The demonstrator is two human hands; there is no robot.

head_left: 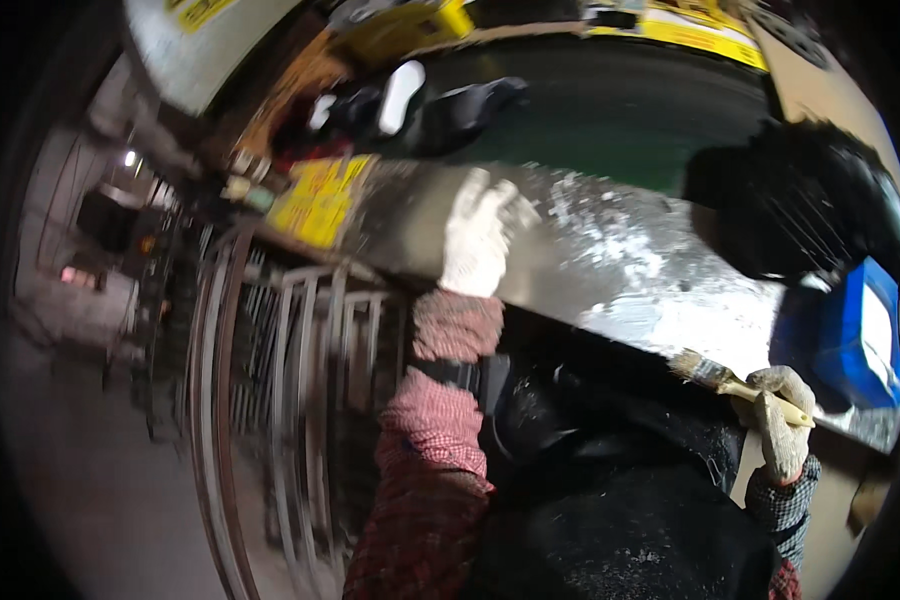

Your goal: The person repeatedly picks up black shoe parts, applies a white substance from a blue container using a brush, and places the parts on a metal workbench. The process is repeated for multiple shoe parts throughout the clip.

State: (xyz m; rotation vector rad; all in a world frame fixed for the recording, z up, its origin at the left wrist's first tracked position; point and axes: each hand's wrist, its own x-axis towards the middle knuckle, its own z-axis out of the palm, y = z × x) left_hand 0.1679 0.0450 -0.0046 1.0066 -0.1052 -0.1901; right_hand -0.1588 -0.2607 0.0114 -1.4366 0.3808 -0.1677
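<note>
My left hand (478, 238), in a white knit glove, is over the metal ledge (405, 220) of the bench. Its fingers are stretched and a little apart, smeared by motion, with nothing seen in them. Whether it touches the metal I cannot tell. Lower right, my right hand (782, 425), also gloved, is closed round the pale handle of a paintbrush (715, 375). The bristles point left, beside the near edge of the ledge. White smears and spots cover the right part of the metal.
A blue container (850, 335) with something white in it stands at the right, below a black plastic bag (805, 200). Beyond the ledge lies a dark green belt (610, 110), with a white sole-shaped piece (402, 97) at its left. Metal rack frames (215, 400) stand left.
</note>
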